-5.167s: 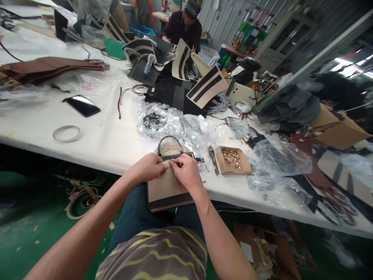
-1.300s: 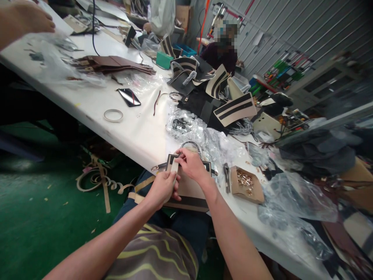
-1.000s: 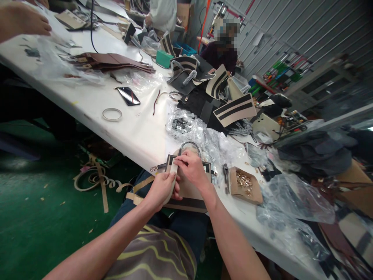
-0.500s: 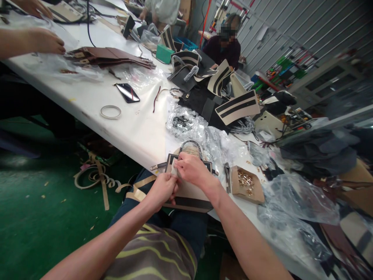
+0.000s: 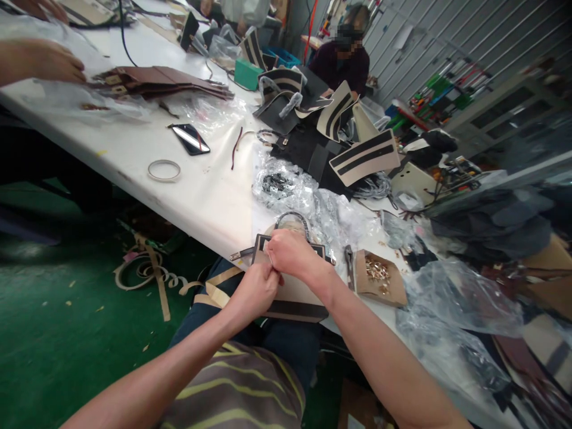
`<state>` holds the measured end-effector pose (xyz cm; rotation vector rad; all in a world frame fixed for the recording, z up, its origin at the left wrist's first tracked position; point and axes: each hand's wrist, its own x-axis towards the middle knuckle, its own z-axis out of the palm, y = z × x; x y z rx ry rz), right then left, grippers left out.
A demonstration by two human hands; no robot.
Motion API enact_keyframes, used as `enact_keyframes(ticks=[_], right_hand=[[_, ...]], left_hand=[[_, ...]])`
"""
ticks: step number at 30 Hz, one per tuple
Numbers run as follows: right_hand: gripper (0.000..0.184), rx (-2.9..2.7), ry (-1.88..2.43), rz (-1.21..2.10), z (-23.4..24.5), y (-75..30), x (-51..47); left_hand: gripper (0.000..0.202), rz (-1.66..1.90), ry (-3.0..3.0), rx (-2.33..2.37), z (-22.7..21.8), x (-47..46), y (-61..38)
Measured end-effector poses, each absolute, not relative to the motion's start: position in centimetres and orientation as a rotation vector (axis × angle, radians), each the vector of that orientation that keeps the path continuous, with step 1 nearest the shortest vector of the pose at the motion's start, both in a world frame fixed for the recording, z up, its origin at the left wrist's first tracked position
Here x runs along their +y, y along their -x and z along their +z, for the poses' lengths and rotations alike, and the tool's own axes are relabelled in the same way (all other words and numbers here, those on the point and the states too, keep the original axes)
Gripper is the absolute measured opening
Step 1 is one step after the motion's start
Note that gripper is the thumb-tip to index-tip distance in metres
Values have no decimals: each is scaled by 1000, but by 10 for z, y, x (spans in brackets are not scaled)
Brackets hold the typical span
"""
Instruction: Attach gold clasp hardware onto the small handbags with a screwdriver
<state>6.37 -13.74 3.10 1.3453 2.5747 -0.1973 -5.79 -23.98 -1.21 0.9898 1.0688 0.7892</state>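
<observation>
A beige handbag (image 5: 298, 288) with black bands lies across my lap against the table edge. Its dark arched handle (image 5: 293, 215) stands up on the far side, and a dark strap with a metal end (image 5: 241, 254) sticks out to the left. Over the bag's upper left part, my right hand (image 5: 292, 252) is closed in a pinch. Just below it my left hand (image 5: 260, 287) is closed too, and the fingertips of both hands meet. Whatever sits between them is mostly covered by the fingers.
Right of the bag are dark pliers (image 5: 349, 267) and a cardboard tray (image 5: 379, 292) of gold-coloured fittings. Beyond lie plastic wrap (image 5: 330, 217), striped panels (image 5: 365, 158), a phone (image 5: 191, 139) and a tape ring (image 5: 164, 170). Another person's hand (image 5: 47, 61) is at far left.
My right hand has turned down over the spot where a small pale strip showed between my fingers. My left hand has shifted slightly right. The view has tilted a little.
</observation>
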Motion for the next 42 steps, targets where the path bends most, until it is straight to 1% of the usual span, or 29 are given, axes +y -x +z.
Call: enact_keyframes(ticks=[2,3,5,6,8,10,12,14,16,19,21,23,25,28,30,32,34,36,42], right_hand=[[20,2584,-1398,-238,33,-65,-132],[18,2611,-1422,-309,33,-69,-129],[23,2709,-1491,-568,30,-80,-128],[27,2763,-1568,-765,27,-87,-131],[33,2782,-1842,-1265,16,-101,-146],[45,2566,-2160,-1804,3,-111,-169],[55,2324,-2269,-2163,-7,-119,-196],[58,2191,-2264,-2333,-8,-124,-219],[56,2101,-2303,-2370,-1,-129,-236],[45,2017,-2460,-2249,14,-140,-250],[36,2074,-2551,-2090,21,-148,-255],[30,2164,-2659,-1864,23,-156,-257],[27,2233,-2788,-1547,21,-161,-256],[25,2411,-2859,-933,15,-169,-243],[24,2612,-2750,-530,11,-175,-228],[23,2769,-2558,-320,8,-184,-212],[23,2823,-2393,-296,4,-193,-199],[23,2811,-2318,-330,0,-200,-191],[23,2811,-2330,-385,-6,-206,-189]], left_hand=[[34,691,-1052,988,-1,-256,59],[36,645,-1044,959,2,-264,62],[43,622,-975,960,-2,-275,72],[48,643,-931,975,-6,-277,79],[58,714,-858,983,-16,-278,89],[64,740,-818,943,-23,-277,92],[67,702,-807,892,-24,-275,85],[70,675,-810,873,-22,-274,74],[73,672,-801,890,-20,-271,61],[75,652,-790,919,-19,-269,46],[75,627,-794,910,-19,-269,36],[73,627,-798,894,-19,-270,25],[72,663,-796,901,-18,-270,11],[69,735,-785,922,-19,-266,-13],[65,785,-752,913,-20,-261,-29],[58,823,-677,890,-22,-254,-44],[52,837,-575,866,-24,-250,-56],[48,839,-487,842,-27,-248,-67],[46,804,-420,842,-34,-249,-80]])
